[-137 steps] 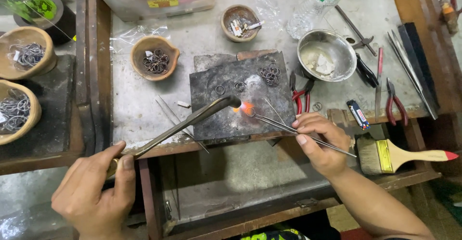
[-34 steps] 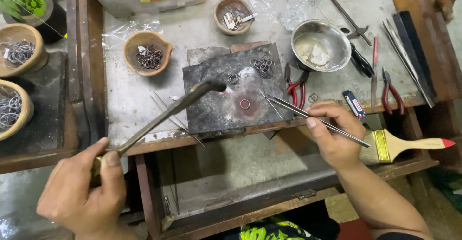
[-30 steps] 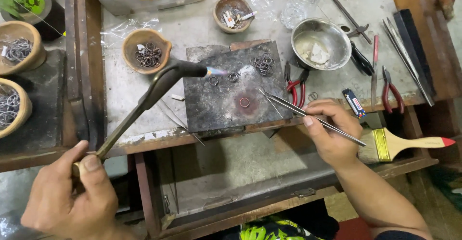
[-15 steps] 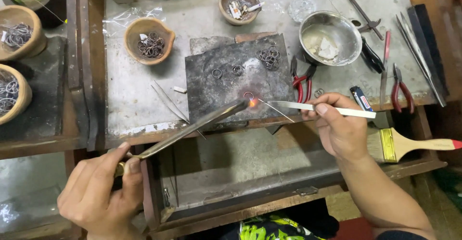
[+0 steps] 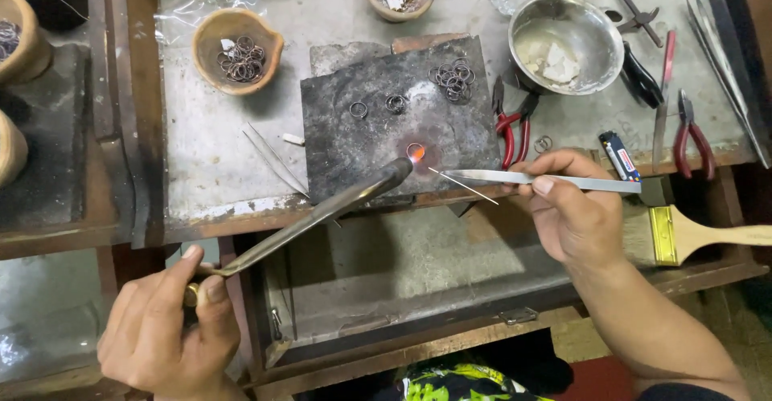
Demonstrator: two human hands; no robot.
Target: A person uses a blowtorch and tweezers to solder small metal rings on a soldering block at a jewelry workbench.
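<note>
While glowing: one ring (image 5: 416,152), two loose rings (image 5: 375,107).

- A single view is given, taken from the person's head and aimed steeply down.
- The desk (image 5: 201,152) is seen from close above, its near edge crossing the middle.
- Both forearms are caught entering from the bottom corners.

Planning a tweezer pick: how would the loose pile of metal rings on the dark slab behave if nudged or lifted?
The ring pile is probably light: thin wire loops, so a nudge would likely scatter them across the dark slab. They look tangled, so lifting one may drag others. Lying flat, they seem unlikely to roll, though the hard slab may let them slide.
</note>
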